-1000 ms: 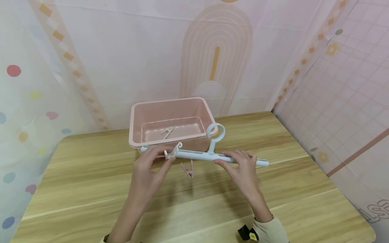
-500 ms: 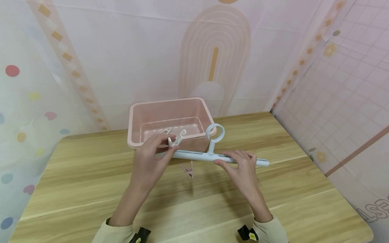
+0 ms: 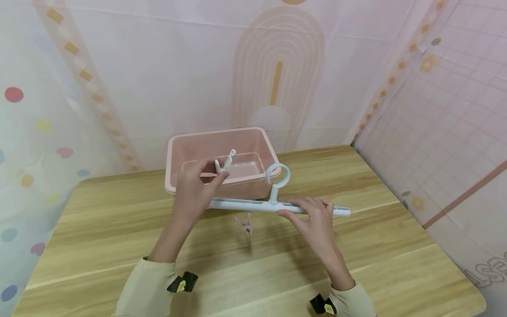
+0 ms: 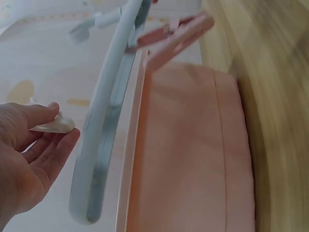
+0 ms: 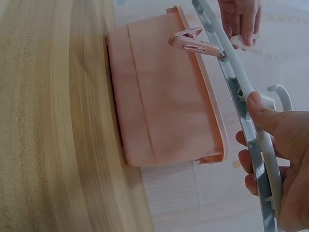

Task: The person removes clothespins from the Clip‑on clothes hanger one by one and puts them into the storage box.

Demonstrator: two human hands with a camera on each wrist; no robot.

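Partial dark lettering at bottom right of the wall covering point(image 3: 489, 268), well right of the bin, upside down and cut off; not readable. No brand or label seen on bin, hanger or clips.

Pink plastic bin point(image 3: 178, 147) standing on the wooden table point(image 3: 99, 229) against the back wall, open top up. All places below given from the bin.

Left hand point(image 3: 192, 190) raised at the bin's front rim, thumb and fingers pinching a white clip point(image 3: 224, 162) held over the bin's opening, prongs pointing up. Same pinch visible from the left wrist view: clip point(image 4: 54, 124) between thumb and fingertips, just beside the hanger bar point(image 4: 104, 121), not touching it as far as can be told.

Pale blue hanger point(image 3: 273, 203) held level just in front of the bin, bar running left to right, ring hook up and overlapping the bin's front right corner. Right hand point(image 3: 317, 220) gripping the bar to the right of the bin, fingers curled round it; right wrist view confirms thumb on top, fingers underneath point(image 5: 280, 159).

Pink clip point(image 3: 245, 223) hanging off the bar's underside, in front of the bin's front wall, between the two hands, clear of the table.
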